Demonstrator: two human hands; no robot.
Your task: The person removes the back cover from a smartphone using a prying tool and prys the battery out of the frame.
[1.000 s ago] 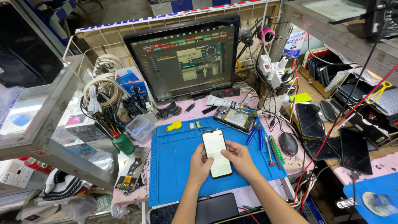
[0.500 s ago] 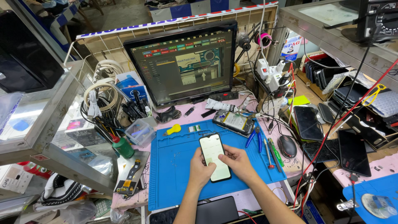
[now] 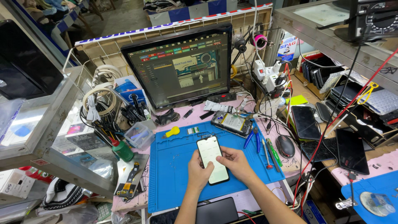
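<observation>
A phone with a lit white screen (image 3: 212,159) is held face up in the lower middle of the frame, over a blue work mat (image 3: 174,174) that covers the centre of the bench. The phone is gripped along its lower left edge by the left hand (image 3: 198,171), whose fingers are curled around the casing, while the right hand (image 3: 235,161) is closed on the right edge, with its thumb laid on the glass. The two hands are thus brought close together, both clamped on the phone, which is tilted slightly with its top toward the upper middle of the frame. Just above the phone, at the mat's upper edge, an opened phone body with exposed insides (image 3: 232,122) is laid flat. To its right, blue-handled pliers (image 3: 253,138) and a green-handled tool (image 3: 273,152) are seen on the mat, and a black mouse (image 3: 285,146) is placed just beyond the mat's right border. A yellow-handled tool (image 3: 171,132) lies near the mat's upper left corner. A monitor showing a coloured diagram (image 3: 182,68) is stood in the upper middle of the frame, and a green-capped bottle (image 3: 122,150) is seen to the left of the mat.
</observation>
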